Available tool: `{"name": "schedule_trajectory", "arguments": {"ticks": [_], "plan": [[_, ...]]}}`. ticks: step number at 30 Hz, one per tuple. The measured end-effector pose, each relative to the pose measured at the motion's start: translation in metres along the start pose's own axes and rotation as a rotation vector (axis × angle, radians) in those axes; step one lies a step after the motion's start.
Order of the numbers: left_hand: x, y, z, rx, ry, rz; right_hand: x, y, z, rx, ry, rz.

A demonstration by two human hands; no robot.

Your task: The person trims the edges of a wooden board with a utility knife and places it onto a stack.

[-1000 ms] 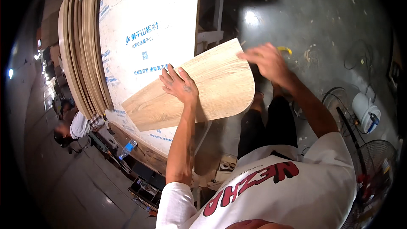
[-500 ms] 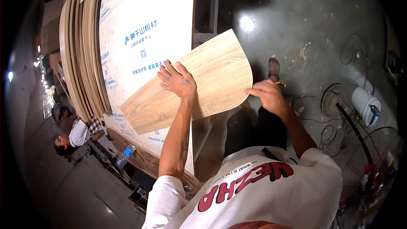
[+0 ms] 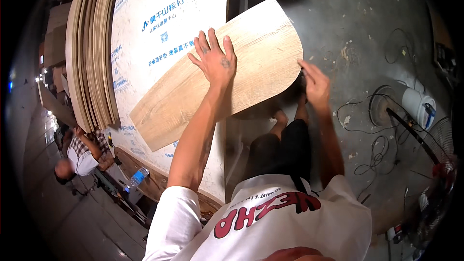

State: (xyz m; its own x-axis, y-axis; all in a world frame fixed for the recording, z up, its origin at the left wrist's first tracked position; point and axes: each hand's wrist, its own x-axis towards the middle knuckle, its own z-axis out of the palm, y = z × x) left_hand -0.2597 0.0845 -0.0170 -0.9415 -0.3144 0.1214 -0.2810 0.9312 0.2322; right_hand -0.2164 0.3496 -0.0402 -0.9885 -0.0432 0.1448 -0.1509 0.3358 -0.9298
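A wood-grain board (image 3: 261, 58) with a rounded right end lies slantwise, its right part jutting past the edge of a large white printed panel (image 3: 145, 38). My left hand (image 3: 216, 63) rests on the board's upper side with its fingers spread. At the curved right edge my right hand (image 3: 316, 84) is closed, with a fingertip near or touching the rim. Whatever that hand may hold is hidden by the fingers.
A stack of curved boards (image 3: 92, 58) stands on the panel's left. Beyond it at lower left are another person (image 3: 84, 157) and a water bottle (image 3: 138, 177). Right, a white bucket (image 3: 418, 108), a fan (image 3: 442, 140) and loose cables (image 3: 374, 157) occupy the floor.
My right hand has moved up along the curved edge. My left hand has shifted slightly up and right on the board; a yellow piece seen beside my right hand no longer shows.
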Motion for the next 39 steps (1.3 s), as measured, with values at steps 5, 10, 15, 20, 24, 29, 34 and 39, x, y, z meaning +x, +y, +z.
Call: {"name": "schedule_trajectory", "arguments": {"ticks": [5, 10, 15, 20, 24, 29, 34, 39], "plan": [[-0.015, -0.045, 0.023, -0.228, -0.048, -0.075, -0.105, -0.058, 0.06, -0.185, -0.288, -0.329], [-0.097, -0.008, 0.004, -0.117, -0.08, 0.799, -0.207, -0.037, 0.002, 0.302, 0.019, 0.55], [-0.158, 0.031, 0.026, 0.067, 0.206, 0.836, -0.226, 0.013, -0.123, 0.288, 0.108, 0.79], [-0.139, 0.067, 0.048, -0.087, 0.191, 0.867, -0.147, 0.031, -0.153, 0.214, -0.013, 0.928], [-0.116, 0.079, 0.024, -0.109, -0.029, 0.754, -0.066, 0.048, -0.167, 0.208, -0.12, 0.989], [-0.117, 0.088, 0.031, -0.06, 0.022, 0.666, 0.003, 0.068, -0.178, 0.225, -0.185, 0.99], [-0.135, 0.092, -0.007, -0.154, -0.124, 0.57, 0.045, 0.081, -0.193, 0.198, -0.211, 1.017], [-0.138, 0.073, -0.024, -0.128, -0.178, 0.626, 0.07, 0.08, -0.202, 0.173, -0.197, 1.04]]}}
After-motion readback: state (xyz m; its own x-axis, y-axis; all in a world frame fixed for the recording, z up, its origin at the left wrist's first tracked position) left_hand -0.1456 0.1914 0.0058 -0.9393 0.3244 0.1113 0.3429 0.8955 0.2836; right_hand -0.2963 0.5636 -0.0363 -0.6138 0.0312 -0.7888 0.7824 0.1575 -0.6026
